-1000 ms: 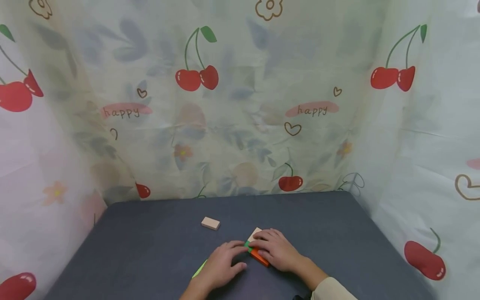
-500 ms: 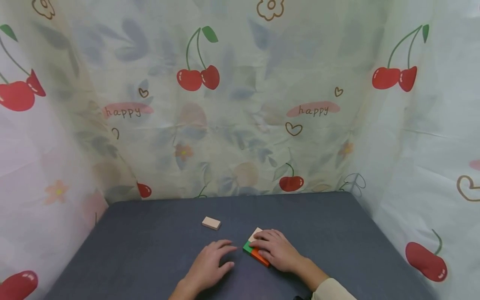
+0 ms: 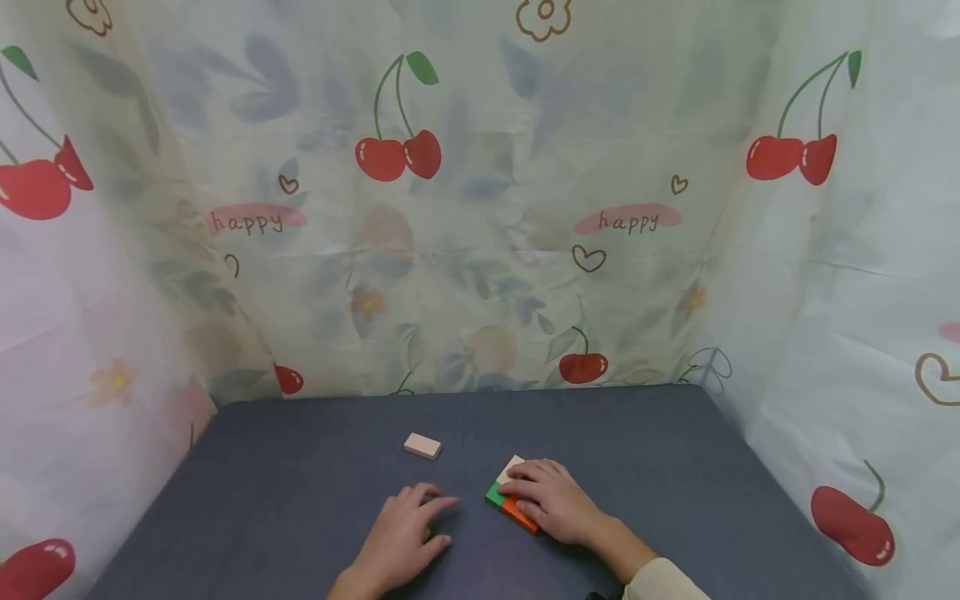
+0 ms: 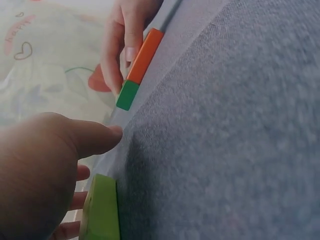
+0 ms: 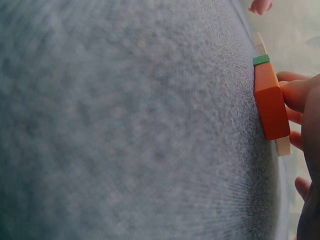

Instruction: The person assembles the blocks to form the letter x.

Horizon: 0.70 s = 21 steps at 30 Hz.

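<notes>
My left hand (image 3: 393, 533) hovers low over the table, fingers spread and thumb held apart. Under its palm stands a lime-green block (image 4: 103, 207), mostly hidden in the head view; the fingers lie just behind it in the left wrist view. My right hand (image 3: 558, 504) rests on a joined group of blocks. In that group an orange block (image 3: 520, 515) meets a green block (image 3: 495, 495), and a pale wooden block (image 3: 509, 471) runs off behind the green one. The right thumb lies at the orange block's upper edge (image 5: 272, 112); the fingertips cover part of the pale block.
A single pale wooden block (image 3: 422, 446) lies flat farther back, left of the group. The dark grey table (image 3: 300, 467) is enclosed by a cherry-printed curtain (image 3: 465, 250) at the back and both sides.
My left hand has drawn away from the green block, moving left and toward me, and now covers the lime-green block. The right hand has stayed on the group.
</notes>
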### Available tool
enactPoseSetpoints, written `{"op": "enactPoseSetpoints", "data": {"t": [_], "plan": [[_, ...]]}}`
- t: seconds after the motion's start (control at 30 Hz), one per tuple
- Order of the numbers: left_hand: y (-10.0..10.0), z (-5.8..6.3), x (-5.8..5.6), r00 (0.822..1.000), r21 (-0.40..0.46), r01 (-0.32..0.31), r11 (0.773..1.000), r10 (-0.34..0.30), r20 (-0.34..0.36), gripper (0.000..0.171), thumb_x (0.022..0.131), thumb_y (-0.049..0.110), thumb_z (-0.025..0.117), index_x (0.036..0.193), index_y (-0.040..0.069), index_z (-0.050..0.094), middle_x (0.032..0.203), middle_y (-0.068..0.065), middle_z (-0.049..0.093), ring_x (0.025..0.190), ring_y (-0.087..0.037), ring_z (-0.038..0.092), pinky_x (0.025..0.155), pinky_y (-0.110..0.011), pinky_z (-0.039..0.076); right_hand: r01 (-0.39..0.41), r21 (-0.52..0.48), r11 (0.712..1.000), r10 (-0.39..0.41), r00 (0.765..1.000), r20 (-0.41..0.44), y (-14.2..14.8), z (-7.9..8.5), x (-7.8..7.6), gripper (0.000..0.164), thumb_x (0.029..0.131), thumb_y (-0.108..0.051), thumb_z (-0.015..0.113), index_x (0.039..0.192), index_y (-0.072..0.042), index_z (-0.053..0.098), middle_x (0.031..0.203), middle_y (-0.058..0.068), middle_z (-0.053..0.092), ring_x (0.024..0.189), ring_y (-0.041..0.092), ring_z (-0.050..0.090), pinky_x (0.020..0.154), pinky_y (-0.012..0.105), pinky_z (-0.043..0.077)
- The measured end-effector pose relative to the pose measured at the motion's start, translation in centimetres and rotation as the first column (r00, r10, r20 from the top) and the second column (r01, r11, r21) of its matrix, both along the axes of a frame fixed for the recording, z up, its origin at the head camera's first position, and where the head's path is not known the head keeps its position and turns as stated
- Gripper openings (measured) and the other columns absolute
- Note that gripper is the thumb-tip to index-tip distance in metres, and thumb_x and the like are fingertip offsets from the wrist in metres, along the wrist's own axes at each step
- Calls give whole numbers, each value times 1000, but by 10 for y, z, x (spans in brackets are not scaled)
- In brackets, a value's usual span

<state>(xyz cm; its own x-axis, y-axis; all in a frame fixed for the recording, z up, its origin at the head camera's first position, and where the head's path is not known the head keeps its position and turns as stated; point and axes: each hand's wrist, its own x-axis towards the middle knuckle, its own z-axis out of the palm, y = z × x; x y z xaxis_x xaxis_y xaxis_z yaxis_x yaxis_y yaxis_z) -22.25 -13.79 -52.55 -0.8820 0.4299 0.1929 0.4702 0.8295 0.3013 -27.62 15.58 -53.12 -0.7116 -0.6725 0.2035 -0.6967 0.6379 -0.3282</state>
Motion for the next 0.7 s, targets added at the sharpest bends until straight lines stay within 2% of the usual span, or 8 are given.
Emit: {"op": "enactPoseSetpoints", "data": {"t": [0.2, 0.37, 0.7], "plan": [[-5, -2, 1, 999, -21, -28, 999, 29, 40, 47, 83, 45, 74, 127, 33, 64, 114, 5, 54, 94, -16, 49, 74, -43, 38, 3, -11, 1000, -3, 1000, 0, 0, -2, 0, 33, 100, -27, 53, 132, -34, 60, 138, -5, 50, 130, 21, 41, 108, 57, 23], [-8, -1, 1, 996, -22, -25, 999, 27, 84, 47, 83, 45, 74, 127, 32, 64, 112, 5, 54, 93, -16, 48, 74, -43, 38, 1, -19, 1000, -1, 1000, -2, 0, -1, 0, 33, 100, -27, 54, 132, -33, 61, 138, -5, 50, 130, 21, 40, 108, 57, 23], [-22, 1, 1, 993, -50, -25, 998, 31, 116, 53, 80, 47, 75, 129, 30, 63, 109, 4, 55, 93, -19, 49, 75, -44, 41, 0, -21, 1000, 0, 1000, -8, 1, -2, 0, 33, 100, -27, 53, 132, -33, 61, 138, -5, 50, 130, 20, 40, 107, 56, 24]]}}
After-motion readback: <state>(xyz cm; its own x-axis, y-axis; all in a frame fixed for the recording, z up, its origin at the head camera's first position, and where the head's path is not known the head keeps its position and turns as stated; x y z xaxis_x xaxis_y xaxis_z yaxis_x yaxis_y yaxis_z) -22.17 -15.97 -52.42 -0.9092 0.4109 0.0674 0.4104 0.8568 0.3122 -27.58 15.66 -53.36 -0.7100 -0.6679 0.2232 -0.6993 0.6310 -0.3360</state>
